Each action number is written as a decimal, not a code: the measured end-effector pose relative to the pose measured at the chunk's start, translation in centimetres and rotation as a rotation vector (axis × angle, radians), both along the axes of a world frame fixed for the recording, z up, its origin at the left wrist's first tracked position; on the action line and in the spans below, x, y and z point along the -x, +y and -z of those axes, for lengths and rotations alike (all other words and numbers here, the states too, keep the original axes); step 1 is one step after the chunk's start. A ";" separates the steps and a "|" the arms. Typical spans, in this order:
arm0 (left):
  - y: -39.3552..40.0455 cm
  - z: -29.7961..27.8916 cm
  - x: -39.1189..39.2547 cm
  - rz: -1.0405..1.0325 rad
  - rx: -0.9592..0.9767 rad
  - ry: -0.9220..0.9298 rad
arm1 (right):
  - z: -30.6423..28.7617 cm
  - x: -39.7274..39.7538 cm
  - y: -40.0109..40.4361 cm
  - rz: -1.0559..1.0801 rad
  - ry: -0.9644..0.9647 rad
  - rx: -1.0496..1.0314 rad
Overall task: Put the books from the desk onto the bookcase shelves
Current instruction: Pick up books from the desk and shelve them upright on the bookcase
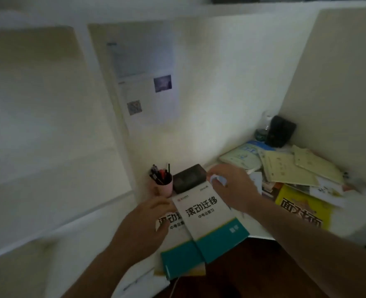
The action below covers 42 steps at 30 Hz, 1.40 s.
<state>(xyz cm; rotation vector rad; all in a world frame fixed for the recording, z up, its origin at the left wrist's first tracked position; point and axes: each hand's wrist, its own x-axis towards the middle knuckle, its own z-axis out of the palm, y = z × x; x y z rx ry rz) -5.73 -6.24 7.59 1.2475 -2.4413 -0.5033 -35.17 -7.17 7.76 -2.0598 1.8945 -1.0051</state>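
Right hand (231, 186) grips the top book's (210, 214) far edge; left hand (147, 220) rests with curled fingers on the matching book (177, 250) under it, both at the tabletop's (261, 232) near edge. Thick glossy paperbacks, probably heavy, floppy and slippery. Best gripped at the spine, one at a time.

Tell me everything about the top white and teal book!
The top book has a white paper cover with big dark Chinese letters and a teal band along its near end. It is closed and turned at an angle, overlapping a matching book underneath. The right hand holds its far end and the left hand touches its left edge. A dark box lies just behind.
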 end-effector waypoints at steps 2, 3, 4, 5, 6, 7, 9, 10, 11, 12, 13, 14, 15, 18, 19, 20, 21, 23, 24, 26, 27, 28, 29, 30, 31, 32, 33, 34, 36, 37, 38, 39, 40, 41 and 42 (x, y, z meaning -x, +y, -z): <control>-1.3 5.1 3.8 -0.058 -0.196 -0.006 | 6.3 3.6 -0.8 0.050 -0.001 -0.224; -2.1 7.7 5.7 -0.099 -0.313 -0.010 | 9.4 5.1 -1.5 0.047 -0.004 -0.347; -2.9 10.1 7.5 -0.148 -0.439 -0.017 | 12.3 6.3 -2.2 0.028 -0.008 -0.472; -3.5 12.2 9.1 -0.200 -0.559 -0.029 | 15.0 7.4 -2.9 0.001 -0.001 -0.592; -3.9 14.1 10.4 -0.257 -0.678 -0.035 | 17.4 8.3 -3.6 -0.033 0.020 -0.705; -4.3 15.6 11.5 -0.331 -0.812 -0.004 | 19.5 9.0 -3.9 -0.063 0.065 -0.800; -4.6 17.5 13.4 -0.508 -1.068 0.164 | 22.7 10.6 -4.1 -0.089 0.122 -0.929; -4.6 18.0 14.1 -0.596 -1.141 0.249 | 23.9 11.3 -4.1 -0.083 0.091 -0.984; -4.8 18.5 14.7 -0.687 -1.181 0.330 | 24.5 11.7 -4.0 -0.062 0.042 -1.024; -4.9 19.0 15.3 -0.775 -1.192 0.381 | 25.6 12.1 -4.1 -0.026 -0.024 -1.045; -4.9 19.3 15.6 -0.835 -1.208 0.433 | 25.8 12.1 -4.2 0.020 -0.100 -1.044; -4.8 19.5 16.0 -0.873 -1.245 0.490 | 26.0 12.0 -4.4 0.068 -0.209 -1.045; -4.8 19.6 16.5 -0.921 -1.305 0.577 | 26.0 11.9 -4.8 0.114 -0.349 -1.050; -4.8 19.6 18.4 -0.998 -1.402 0.737 | 25.6 12.1 -6.8 0.196 -0.751 -1.122; -4.8 20.0 19.0 -1.001 -1.372 0.739 | 25.3 12.2 -7.4 0.196 -0.807 -1.190; -4.8 20.3 19.5 -0.988 -1.320 0.710 | 25.0 12.4 -7.7 0.184 -0.835 -1.251; -4.9 20.6 19.8 -0.983 -1.262 0.679 | 24.9 12.6 -8.0 0.176 -0.850 -1.287; -5.0 20.5 19.9 -1.018 -1.191 0.652 | 25.0 12.8 -8.3 0.178 -0.855 -1.298; -5.1 20.6 19.6 -1.049 -1.176 0.656 | 25.0 12.9 -8.3 0.171 -0.862 -1.309; -5.1 20.4 18.7 -1.094 -1.191 0.712 | 24.8 13.0 -8.0 0.138 -0.912 -1.350; -5.1 20.4 18.1 -1.110 -1.225 0.784 | 24.6 13.0 -7.8 0.118 -0.944 -1.357; -5.0 20.4 17.5 -1.125 -1.269 0.863 | 24.6 13.0 -7.6 0.099 -0.973 -1.347; -5.0 20.4 17.0 -1.137 -1.307 0.938 | 24.5 12.9 -7.4 0.088 -0.987 -1.326; -4.9 20.5 16.4 -1.147 -1.333 0.973 | 24.4 12.7 -7.2 0.067 -0.996 -1.306; -4.8 20.6 16.0 -1.145 -1.346 0.977 | 24.3 12.4 -6.9 0.053 -1.001 -1.292; -4.7 20.7 15.7 -1.136 -1.342 0.959 | 24.2 12.1 -6.7 0.049 -1.017 -1.284; -4.7 20.7 15.6 -1.132 -1.319 0.926 | 23.9 11.8 -6.4 0.047 -1.029 -1.279; -4.5 20.7 15.5 -1.122 -1.286 0.852 | 23.6 11.8 -6.2 0.050 -1.032 -1.272; -4.0 21.1 15.0 -1.117 -1.119 0.617 | 23.1 12.4 -6.2 0.043 -1.001 -1.244; -3.6 21.4 14.4 -1.120 -0.987 0.459 | 22.9 12.9 -6.2 0.041 -0.991 -1.238; -3.2 21.5 13.6 -1.126 -0.839 0.272 | 22.8 13.5 -6.3 0.044 -0.990 -1.240; -2.9 21.8 12.7 -1.134 -0.718 0.091 | 22.7 14.2 -6.4 0.056 -0.993 -1.241; -2.7 21.9 11.7 -1.152 -0.648 -0.037 | 22.7 14.8 -6.4 0.082 -0.996 -1.237; -2.6 21.9 10.9 -1.200 -0.647 -0.060 | 22.7 15.4 -6.4 0.112 -1.001 -1.228; -2.5 21.9 10.3 -1.243 -0.680 -0.010 | 22.8 16.0 -6.4 0.152 -1.008 -1.211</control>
